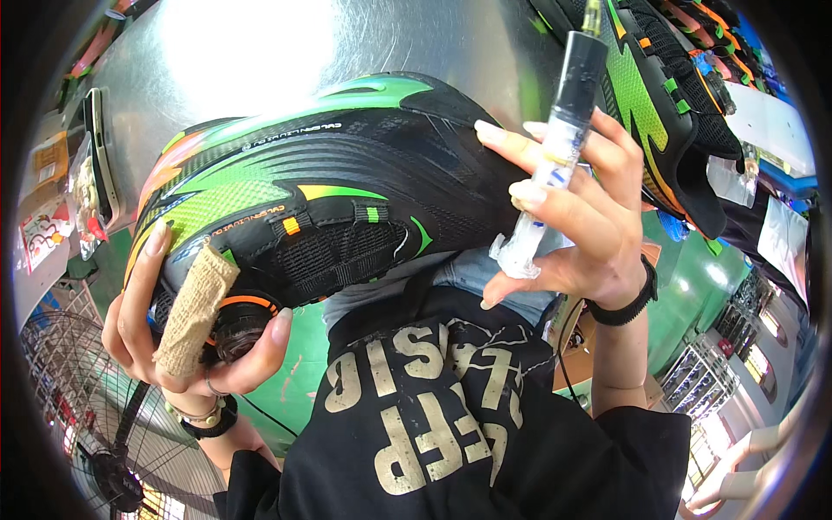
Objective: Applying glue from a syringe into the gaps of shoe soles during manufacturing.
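Note:
A black shoe (pixel 347 173) with green and orange patterning lies sideways in front of me. My left hand (pixel 195 321) is closed around its left end, and one of the fingers is wrapped in tan bandage. Close to the thumb sits a round black dial (pixel 244 328) with an orange rim. My right hand (pixel 576 204) holds a syringe (pixel 559 139) between its fingers, tip upward, with dark material in the upper barrel. Its fingertips are beside the shoe's right end; I cannot tell whether they touch it.
A shiny metal table (pixel 247 52) stretches out beyond the shoe. More green and black shoes (pixel 663 95) stand at the right, near a white tray (pixel 767 126). At lower left is a wire-caged fan (pixel 113 433). A phone-like dark device (pixel 101 156) lies at left.

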`<state>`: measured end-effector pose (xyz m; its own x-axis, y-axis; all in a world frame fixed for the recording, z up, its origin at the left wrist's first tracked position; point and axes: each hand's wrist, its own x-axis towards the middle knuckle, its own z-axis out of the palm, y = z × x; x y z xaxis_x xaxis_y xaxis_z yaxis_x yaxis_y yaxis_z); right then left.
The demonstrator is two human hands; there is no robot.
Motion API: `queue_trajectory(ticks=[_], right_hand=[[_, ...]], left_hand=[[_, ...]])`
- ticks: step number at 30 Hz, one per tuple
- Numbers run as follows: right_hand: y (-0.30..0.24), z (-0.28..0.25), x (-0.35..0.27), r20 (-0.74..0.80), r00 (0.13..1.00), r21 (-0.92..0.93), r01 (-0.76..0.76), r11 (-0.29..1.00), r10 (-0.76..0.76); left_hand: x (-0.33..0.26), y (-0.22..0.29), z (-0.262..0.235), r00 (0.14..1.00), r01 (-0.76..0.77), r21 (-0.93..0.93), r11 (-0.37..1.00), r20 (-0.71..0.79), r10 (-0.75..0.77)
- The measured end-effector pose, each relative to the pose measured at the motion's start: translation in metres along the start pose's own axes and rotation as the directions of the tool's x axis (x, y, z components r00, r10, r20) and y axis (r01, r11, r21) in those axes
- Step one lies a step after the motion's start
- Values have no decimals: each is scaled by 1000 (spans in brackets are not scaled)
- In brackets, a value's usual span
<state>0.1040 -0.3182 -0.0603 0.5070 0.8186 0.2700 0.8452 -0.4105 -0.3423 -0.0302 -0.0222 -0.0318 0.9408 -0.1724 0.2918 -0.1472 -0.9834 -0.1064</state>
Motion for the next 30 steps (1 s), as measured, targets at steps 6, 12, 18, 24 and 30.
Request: queue_trajectory(ticks=[6,12,18,24,30], right_hand=[[-4,-4,-9,-143,990,-16,9,1000,-11],[18,-90,-41,72,987,202,126,971,-143],[16,-110,-80,-455,812,-36,-426,904,365],[47,-126,-124,-187,751,-396,-648,651,634],[58,-111,-128,-227,748,-394,-657,643,624]], left_hand=[[1,-1,1,1000,-25,11,1000,-16,25],[6,-2,6,992,-79,-24,997,-95,77],[31,4,1,960,-227,-76,971,-186,210],[83,14,-26,990,99,-133,986,-90,-112],[132,26,-43,924,281,-258,925,332,-188]])
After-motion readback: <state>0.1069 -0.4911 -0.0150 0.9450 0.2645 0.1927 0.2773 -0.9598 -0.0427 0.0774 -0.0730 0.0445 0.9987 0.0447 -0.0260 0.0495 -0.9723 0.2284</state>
